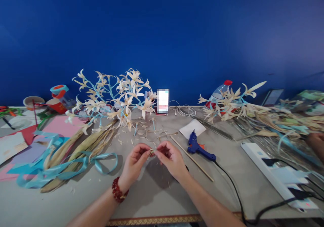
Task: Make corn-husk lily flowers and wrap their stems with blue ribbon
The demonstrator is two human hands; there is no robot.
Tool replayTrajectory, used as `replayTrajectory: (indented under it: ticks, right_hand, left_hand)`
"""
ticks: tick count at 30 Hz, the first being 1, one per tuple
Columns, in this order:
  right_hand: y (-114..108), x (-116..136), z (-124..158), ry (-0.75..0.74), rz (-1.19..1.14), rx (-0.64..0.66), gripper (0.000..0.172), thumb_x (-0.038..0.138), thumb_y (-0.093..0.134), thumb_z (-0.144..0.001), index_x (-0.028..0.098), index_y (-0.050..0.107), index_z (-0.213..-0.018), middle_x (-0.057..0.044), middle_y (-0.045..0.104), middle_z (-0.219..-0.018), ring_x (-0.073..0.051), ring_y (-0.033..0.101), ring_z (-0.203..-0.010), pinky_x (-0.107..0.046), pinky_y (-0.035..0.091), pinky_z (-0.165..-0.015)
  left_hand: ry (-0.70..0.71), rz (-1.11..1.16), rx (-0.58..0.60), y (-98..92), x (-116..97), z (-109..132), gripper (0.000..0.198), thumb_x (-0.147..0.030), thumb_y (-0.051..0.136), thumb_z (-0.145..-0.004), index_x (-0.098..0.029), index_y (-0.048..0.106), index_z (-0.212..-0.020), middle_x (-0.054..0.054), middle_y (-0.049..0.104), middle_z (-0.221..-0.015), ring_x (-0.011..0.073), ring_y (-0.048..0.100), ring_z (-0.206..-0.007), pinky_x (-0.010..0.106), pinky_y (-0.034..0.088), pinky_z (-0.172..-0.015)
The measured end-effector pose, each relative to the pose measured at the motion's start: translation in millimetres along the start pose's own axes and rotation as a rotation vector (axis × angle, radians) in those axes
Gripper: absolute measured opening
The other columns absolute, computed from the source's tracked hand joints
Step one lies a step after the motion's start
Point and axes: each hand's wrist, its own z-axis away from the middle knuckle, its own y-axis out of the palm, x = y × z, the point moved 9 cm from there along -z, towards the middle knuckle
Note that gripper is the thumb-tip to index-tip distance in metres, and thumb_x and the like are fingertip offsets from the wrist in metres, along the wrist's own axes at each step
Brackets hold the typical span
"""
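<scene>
Both my hands meet above the grey table, fingertips nearly touching. My left hand [138,159], with a dark red bead bracelet [118,190] at the wrist, pinches a small pale yellowish piece [152,151]. Closed on the same piece from the other side is my right hand [170,158]. The piece is too small and covered by fingers to tell its kind. A thin wooden stick [193,159] lies just right of my right hand, and beyond it a blue glue gun [198,146] rests near a white paper sheet [192,130]. Pale scraps [126,137] are scattered beyond my hands.
Branches of cream flowers [136,92] stand at the back. Dried husks [88,146], light-blue ribbon [76,171] and coloured paper [60,125] cover the left. A power strip [275,176] with black cables lies right. Another person's hand [316,146] shows at the right edge.
</scene>
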Motion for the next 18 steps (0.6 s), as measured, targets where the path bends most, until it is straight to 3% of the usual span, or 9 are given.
replayTrajectory:
  ticks: [8, 13, 18]
  right_hand:
    - [-7.7, 5.4, 2.1, -0.088, 0.142, -0.098, 0.022, 0.042, 0.063, -0.083, 0.019, 0.063, -0.084, 0.001, 0.061, -0.067, -0.012, 0.052, -0.051, -0.022, 0.042, -0.048]
    - [0.3, 7.4, 4.6, -0.118, 0.158, -0.052, 0.021, 0.040, 0.058, -0.087, 0.020, 0.065, -0.086, 0.001, 0.060, -0.065, -0.012, 0.051, -0.050, -0.022, 0.042, -0.048]
    - [4.7, 30.2, 10.6, -0.289, 0.404, -0.036, 0.013, 0.029, 0.054, -0.089, 0.021, 0.064, -0.089, -0.002, 0.064, -0.075, -0.014, 0.057, -0.062, -0.025, 0.045, -0.060]
  left_hand:
    - [0.137, -0.202, -0.030, -1.5, -5.7, 4.6, 0.013, -0.027, 0.058, -0.087, -0.018, 0.065, -0.093, 0.006, 0.069, -0.092, 0.0178, 0.064, -0.087, 0.028, 0.052, -0.078]
    - [0.176, -0.254, -0.032, -1.5, -8.8, 5.5, 0.011, -0.024, 0.058, -0.088, -0.019, 0.066, -0.093, 0.004, 0.069, -0.090, 0.0166, 0.064, -0.084, 0.026, 0.052, -0.077]
    - [0.157, -0.267, -0.023, -2.2, -6.6, 4.8, 0.011, -0.026, 0.058, -0.088, -0.019, 0.065, -0.092, 0.004, 0.068, -0.088, 0.0169, 0.064, -0.082, 0.026, 0.051, -0.075]
